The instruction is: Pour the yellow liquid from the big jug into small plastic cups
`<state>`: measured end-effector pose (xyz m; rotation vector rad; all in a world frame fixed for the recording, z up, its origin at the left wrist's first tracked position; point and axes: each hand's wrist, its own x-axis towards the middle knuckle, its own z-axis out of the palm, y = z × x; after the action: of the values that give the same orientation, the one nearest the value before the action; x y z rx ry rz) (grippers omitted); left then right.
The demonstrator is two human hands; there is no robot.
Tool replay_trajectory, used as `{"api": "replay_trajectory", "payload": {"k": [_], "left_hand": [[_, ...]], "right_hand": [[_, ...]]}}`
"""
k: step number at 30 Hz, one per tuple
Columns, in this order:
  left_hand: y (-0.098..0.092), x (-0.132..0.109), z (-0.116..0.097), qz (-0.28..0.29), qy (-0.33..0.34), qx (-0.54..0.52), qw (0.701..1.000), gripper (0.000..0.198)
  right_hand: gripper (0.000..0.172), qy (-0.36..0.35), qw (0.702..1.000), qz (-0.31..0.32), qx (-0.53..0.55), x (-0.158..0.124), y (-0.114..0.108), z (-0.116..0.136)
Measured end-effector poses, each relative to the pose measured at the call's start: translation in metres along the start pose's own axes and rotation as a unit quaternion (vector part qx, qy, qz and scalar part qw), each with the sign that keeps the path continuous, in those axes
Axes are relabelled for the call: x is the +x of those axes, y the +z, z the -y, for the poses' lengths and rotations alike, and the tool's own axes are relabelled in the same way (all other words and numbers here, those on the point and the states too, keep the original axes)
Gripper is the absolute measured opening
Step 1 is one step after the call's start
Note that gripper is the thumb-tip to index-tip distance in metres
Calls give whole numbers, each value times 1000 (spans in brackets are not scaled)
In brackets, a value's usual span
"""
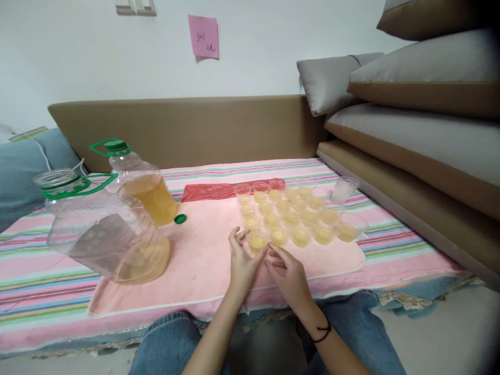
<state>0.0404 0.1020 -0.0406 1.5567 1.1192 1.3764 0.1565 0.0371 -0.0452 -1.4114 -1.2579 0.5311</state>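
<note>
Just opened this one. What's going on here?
A person sits with both hands at one clear cup of pale yellow liquid. The left hand is curled around it; the right hand is at its right side, though whether it touches is hard to tell. Behind and beside it, more filled cups stand grouped on a pink towel. To the left are an uncapped jug and a capped jug, both partly filled, with a loose green cap nearby.
</note>
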Motion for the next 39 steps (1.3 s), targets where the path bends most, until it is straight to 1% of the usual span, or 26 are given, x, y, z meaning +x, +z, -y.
{"api": "replay_trajectory", "payload": {"k": [4,7,10,12,14,17,19,20,22,24,27,30,33,36,39], "left_hand": [[-9,-2,1,16,-7,17,1000,78],[-19,-7,4,9,-34,33,999,67],[-28,-11,6,1,-58,12,998,57],[-33,-13,6,-6,-62,-10,998,56],[-37,-14,4,-10,-62,-27,998,58],[-41,-13,-1,2,-67,-49,997,62],[-43,-12,-5,7,-74,-63,995,66],[-43,-11,-7,8,-79,-69,994,68],[-43,-9,-10,3,-91,-75,993,70],[-43,-7,-12,-6,-96,-73,993,71],[-44,-2,-10,-27,-93,-60,994,72],[-46,2,-5,-47,-104,-44,993,72],[-48,6,1,-60,-128,-44,989,73],[-49,9,8,-91,-150,-48,983,76],[-51,12,14,-111,-165,-55,978,83]], "right_hand": [[35,25,999,-13,24,2,-8,6],[27,35,998,-32,40,2,-16,11],[20,20,998,-50,39,0,-30,16],[17,-10,998,-65,24,-2,-44,20],[16,-34,995,-95,7,-3,-64,23],[19,-32,982,-184,16,10,-105,23],[22,-29,968,-250,23,31,-139,17],[25,-29,966,-258,13,45,-158,11],[31,-23,966,-254,-31,80,-193,-4],[35,5,968,-238,-81,118,-223,-22],[47,41,967,-220,-118,170,-254,-47],[61,75,969,-178,-154,211,-267,-69],[72,88,971,-136,-175,240,-266,-87],[77,83,972,-112,-188,261,-261,-100],[74,69,972,-106,-199,272,-257,-107]]}}
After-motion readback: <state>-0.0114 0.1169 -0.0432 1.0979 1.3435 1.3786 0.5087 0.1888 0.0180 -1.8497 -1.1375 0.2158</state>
